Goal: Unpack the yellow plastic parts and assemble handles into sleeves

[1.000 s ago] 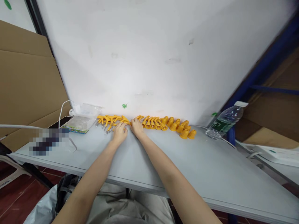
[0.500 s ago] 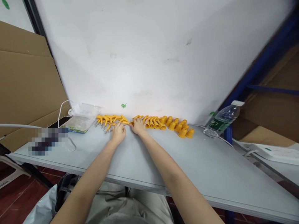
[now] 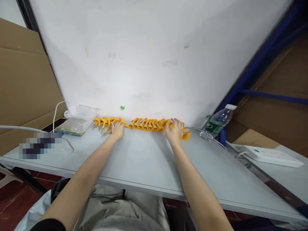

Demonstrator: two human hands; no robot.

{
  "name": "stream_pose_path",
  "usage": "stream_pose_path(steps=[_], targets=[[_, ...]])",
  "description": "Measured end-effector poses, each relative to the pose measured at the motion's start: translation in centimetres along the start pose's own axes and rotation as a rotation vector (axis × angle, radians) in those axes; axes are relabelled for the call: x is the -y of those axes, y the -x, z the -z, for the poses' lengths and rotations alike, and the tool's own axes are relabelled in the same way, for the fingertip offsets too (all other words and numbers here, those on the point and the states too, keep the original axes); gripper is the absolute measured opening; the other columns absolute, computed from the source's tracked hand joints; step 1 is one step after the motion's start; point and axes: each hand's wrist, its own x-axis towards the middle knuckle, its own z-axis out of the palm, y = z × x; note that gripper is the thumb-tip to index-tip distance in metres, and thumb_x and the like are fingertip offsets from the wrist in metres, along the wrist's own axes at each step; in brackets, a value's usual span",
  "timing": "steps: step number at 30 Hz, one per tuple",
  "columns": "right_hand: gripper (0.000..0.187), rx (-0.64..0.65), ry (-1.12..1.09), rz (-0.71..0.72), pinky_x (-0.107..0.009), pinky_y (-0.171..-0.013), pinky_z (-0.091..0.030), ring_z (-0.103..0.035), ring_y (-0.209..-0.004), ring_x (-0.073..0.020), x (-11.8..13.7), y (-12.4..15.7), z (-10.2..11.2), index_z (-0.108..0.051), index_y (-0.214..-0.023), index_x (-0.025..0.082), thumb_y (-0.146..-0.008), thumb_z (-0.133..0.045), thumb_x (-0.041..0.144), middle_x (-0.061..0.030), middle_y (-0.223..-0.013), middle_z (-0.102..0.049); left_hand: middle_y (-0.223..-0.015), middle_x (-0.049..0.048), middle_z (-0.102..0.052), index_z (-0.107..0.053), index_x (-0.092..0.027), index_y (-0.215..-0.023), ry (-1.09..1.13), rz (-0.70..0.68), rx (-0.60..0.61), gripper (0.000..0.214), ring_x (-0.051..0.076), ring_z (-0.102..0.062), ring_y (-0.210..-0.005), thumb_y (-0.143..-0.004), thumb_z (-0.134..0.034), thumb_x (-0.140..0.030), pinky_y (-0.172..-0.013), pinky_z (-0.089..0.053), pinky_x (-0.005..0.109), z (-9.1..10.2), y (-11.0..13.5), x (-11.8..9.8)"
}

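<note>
My left hand (image 3: 117, 130) is at a cluster of yellow forked plastic pieces (image 3: 105, 121) with small metal chains (image 3: 104, 132). Its fingers are bent down over one piece, partly hiding it. My right hand (image 3: 174, 131) reaches over a group of small yellow plastic cups (image 3: 186, 135) at the right. Thumb and fingers are apart around the cups there, and the hand covers several of them. Between my hands runs a row of yellow cups lying on their sides (image 3: 145, 127), open ends toward me, with yellow forked pieces behind them.
The grey table (image 3: 144, 160) meets a white panel (image 3: 144, 64) at the back. Clear plastic bags (image 3: 74, 123) and a white cable lie left. A water bottle (image 3: 218, 123) leans at the right, near a white power strip (image 3: 274, 155). A cardboard box (image 3: 21, 86) stands left.
My right hand has moved right, from the left end of the row to the cups at the right. My left hand stays by the forked pieces. The view has shifted slightly.
</note>
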Motion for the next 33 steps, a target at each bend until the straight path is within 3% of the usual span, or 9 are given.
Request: stream_pose_path(steps=[3,7,11,14,18,23,28,33], targets=[[0.044,-0.056,0.039,-0.102,-0.068,-0.105,-0.020,-0.041,-0.125,-0.0331,-1.8,0.1,0.8,-0.056,-0.119,0.014,-0.078,-0.041,0.025,-0.0197,-0.131,-0.052,-0.122,0.0173,-0.063,-0.064,-0.018,-0.114,0.040,0.038,0.039,0.037,0.030,-0.047,-0.125,-0.085,-0.041,-0.014,-0.108,-0.025,0.053,-0.5,-1.3,0.5],[0.050,-0.051,0.108,-0.277,-0.069,-0.104,-0.020,-0.038,-0.128,-0.0351,-2.9,0.3,1.9,-0.053,-0.123,0.011,-0.075,-0.041,0.018,-0.0224,-0.136,-0.048,-0.089,0.0157,-0.071,-0.067,-0.018,-0.078,0.269,0.129,-0.121,0.012,0.032,-0.052,-0.117,-0.080,-0.055,-0.018,-0.106,-0.028,0.053,-1.0,-2.6,1.7],[0.051,0.024,0.150,-0.428,-0.070,-0.102,-0.024,-0.041,-0.126,-0.0366,-3.2,0.6,2.5,-0.052,-0.125,0.012,-0.074,-0.044,0.016,-0.0224,-0.130,-0.052,-0.065,0.0110,-0.066,-0.051,-0.020,-0.049,0.538,0.249,-0.259,0.028,0.032,-0.057,-0.111,-0.071,-0.067,-0.014,-0.108,-0.024,0.052,-1.0,-3.2,2.6],[0.043,0.105,0.162,-0.457,-0.067,-0.102,-0.026,-0.043,-0.123,-0.0378,-3.1,0.9,2.7,-0.056,-0.120,0.011,-0.079,-0.042,0.016,-0.0246,-0.123,-0.056,-0.065,0.0071,-0.065,-0.054,-0.021,-0.052,0.725,0.337,-0.324,0.023,0.031,-0.058,-0.111,-0.065,-0.071,-0.011,-0.109,-0.025,0.048,-0.6,-3.2,3.0],[0.040,0.168,0.180,-0.404,-0.066,-0.102,-0.024,-0.041,-0.126,-0.0395,-2.6,1.2,3.1,-0.057,-0.116,0.008,-0.080,-0.041,0.011,-0.0279,-0.123,-0.055,-0.074,0.0059,-0.067,-0.059,-0.019,-0.067,0.905,0.478,-0.388,0.012,0.025,-0.064,-0.100,-0.071,-0.068,-0.013,-0.098,-0.040,0.040,0.2,-3.1,2.9],[0.044,0.192,0.198,-0.359,-0.072,-0.104,-0.019,-0.034,-0.133,-0.0383,-2.2,1.4,3.4,-0.054,-0.121,0.011,-0.078,-0.043,0.011,-0.0258,-0.134,-0.048,-0.077,0.0029,-0.065,-0.058,-0.018,-0.090,1.458,0.585,-0.499,0.010,0.014,-0.066,-0.080,-0.081,-0.062,-0.019,-0.078,-0.050,0.027,1.8,-3.0,1.9],[0.047,0.246,0.232,-0.353,-0.074,-0.105,-0.015,-0.022,-0.141,-0.0383,-2.1,1.5,3.3,-0.052,-0.125,0.013,-0.079,-0.044,0.012,-0.0241,-0.142,-0.041,-0.076,0.0018,-0.063,-0.056,-0.017,-0.080,1.797,0.645,-0.474,0.007,0.010,-0.065,-0.077,-0.082,-0.061,-0.013,-0.075,-0.052,0.023,3.4,-2.2,0.8],[0.049,0.287,0.240,-0.338,-0.070,-0.108,-0.013,-0.014,-0.144,-0.0387,-1.9,1.5,3.2,-0.053,-0.125,0.009,-0.076,-0.047,0.009,-0.0262,-0.146,-0.037,-0.076,0.0026,-0.063,-0.059,-0.016,-0.078,1.910,0.668,-0.428,0.009,0.011,-0.065,-0.074,-0.081,-0.062,-0.009,-0.071,-0.052,0.022,3.6,-0.8,0.8]])
